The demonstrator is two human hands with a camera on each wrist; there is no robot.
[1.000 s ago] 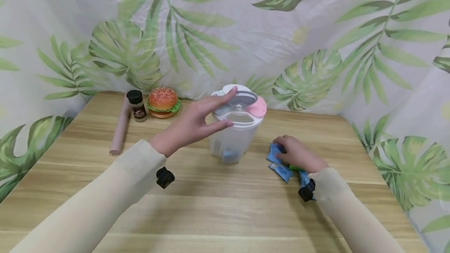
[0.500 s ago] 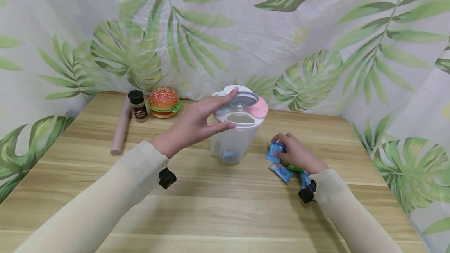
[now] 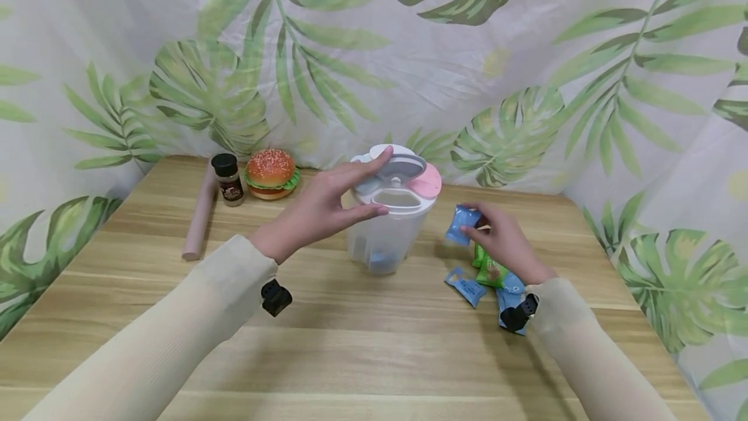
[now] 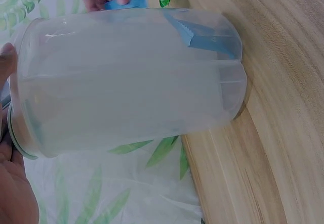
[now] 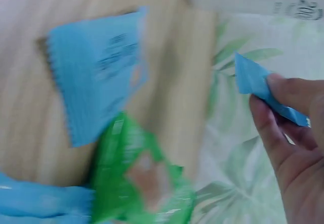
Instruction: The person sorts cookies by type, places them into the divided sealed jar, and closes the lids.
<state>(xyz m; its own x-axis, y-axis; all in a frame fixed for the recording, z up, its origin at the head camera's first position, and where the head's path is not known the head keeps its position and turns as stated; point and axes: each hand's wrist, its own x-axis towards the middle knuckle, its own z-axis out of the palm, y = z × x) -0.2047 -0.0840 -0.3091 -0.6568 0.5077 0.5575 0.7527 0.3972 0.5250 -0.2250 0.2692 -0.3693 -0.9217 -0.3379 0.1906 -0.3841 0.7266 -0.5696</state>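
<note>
A clear plastic storage container [image 3: 386,236] with a sectioned lid stands on the table, and a blue packet [image 4: 202,37] lies inside near its bottom. One grey flap [image 3: 403,166] of the lid is raised. My left hand [image 3: 321,206] reaches over the lid with straight, spread fingers touching the raised flap, its thumb at the front rim. To the container's right, my right hand [image 3: 505,239] pinches a small blue snack packet [image 3: 462,225] between thumb and fingers, above the table. Below it lie a loose blue packet [image 5: 98,72] and green packets [image 5: 147,178].
More blue packets [image 3: 510,307] lie beneath my right wrist. At the back left are a toy hamburger [image 3: 271,174], a black-capped spice jar [image 3: 228,180] and a pinkish rod [image 3: 200,219]. Leaf-patterned cloth [image 3: 327,51] hangs behind the wooden table [image 3: 350,369].
My right hand has pinched a blue packet and lifted it off the table, up and slightly away, uncovering the green packets. My left hand has stayed at the lid.
</note>
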